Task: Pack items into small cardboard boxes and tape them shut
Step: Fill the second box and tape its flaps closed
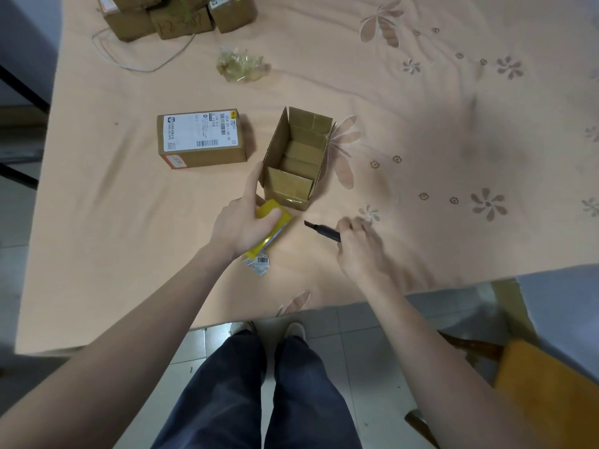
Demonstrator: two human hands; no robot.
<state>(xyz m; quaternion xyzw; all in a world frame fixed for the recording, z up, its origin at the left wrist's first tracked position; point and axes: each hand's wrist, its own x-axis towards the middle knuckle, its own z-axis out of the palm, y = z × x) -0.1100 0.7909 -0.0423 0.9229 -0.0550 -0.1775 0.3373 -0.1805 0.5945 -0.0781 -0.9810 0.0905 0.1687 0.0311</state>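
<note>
- Closest to the camera, two legs in dark trousers (259, 393) stand on a pale tiled floor (359, 322), shoes just under the table edge.
- To the right, an orange-brown seat (544, 377) sits beside the person, partly out of view.
- A peach cloth (129, 254) with printed grey-brown flowers covers the table; it is a little wrinkled.
- The left hand (241, 222) is closed around a yellow packet (272, 228), whose barcode end pokes out below the palm and touches the cloth.
- The right hand (359, 244) grips a dark knife (322, 231) by the handle, its tip pointing toward the packet; the hand is blurred.
- Just beyond the left hand's fingertips stands an open box (296, 160), flaps up, with brown shapes inside that I cannot identify.
- Left of it, slightly apart, lies a sealed box (201, 139) with a white shipping label on top.
- Farther off lies a crumpled wad of clear tape (241, 64).
- At the far edge, a pile of boxes (171, 14) sits with a thin white cord (136, 56) looping from it.
</note>
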